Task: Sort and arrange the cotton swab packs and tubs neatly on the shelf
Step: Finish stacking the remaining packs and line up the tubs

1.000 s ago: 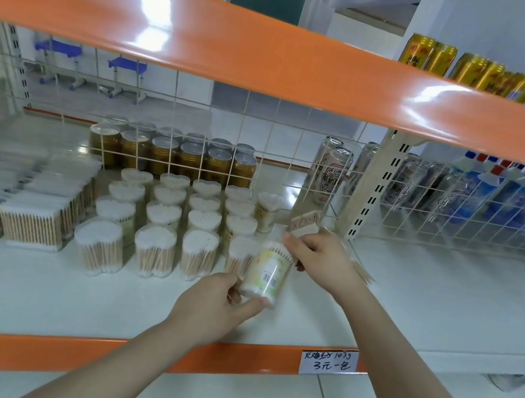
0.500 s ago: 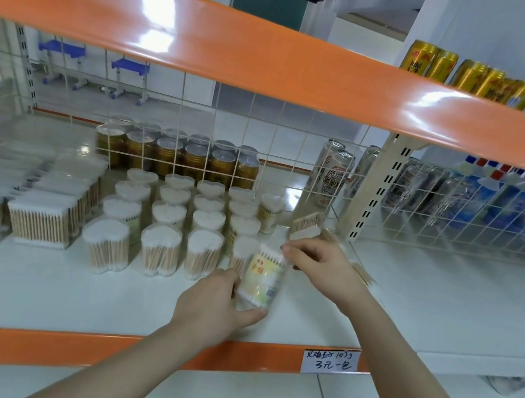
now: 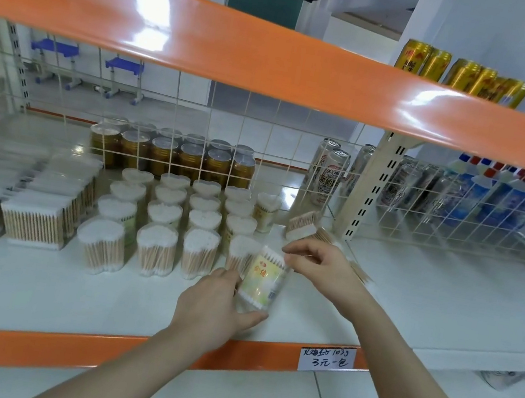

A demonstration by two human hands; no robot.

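Glossy white shelf (image 3: 31, 285) with orange front lip. Toward left edge: flat rectangular cotton swab packs (image 3: 34, 225), clear film over pale wooden sticks with white tips, stacked in rows. Centre, toward the back: heart-shaped clear plastic tubs (image 3: 154, 253) of the same swabs, white fluffy tops, set in a four-column grid; one odd tub with yellow label (image 3: 266, 211) at the grid's back right corner. Behind white wire mesh: amber jars (image 3: 164, 156) with clear lids. Near front edge, just right of the grid: left hand (image 3: 212, 305), fingers and thumb curled round the base of a tilted labelled tub (image 3: 263, 280), cylindrical, yellow-green printed label, white swab tips at top and bottom. Right hand (image 3: 319, 267), fingers bent, fingertips pinching the tub's upper rim. Behind right hand: small loose swab pack (image 3: 301, 228) leaning near the slotted upright. Front lip below: handwritten white price tag (image 3: 326, 357). Beyond the mesh at right: tall silver cans (image 3: 327, 175) and blue-white bottles (image 3: 497, 200); gold cans (image 3: 462, 76) on the upper shelf.
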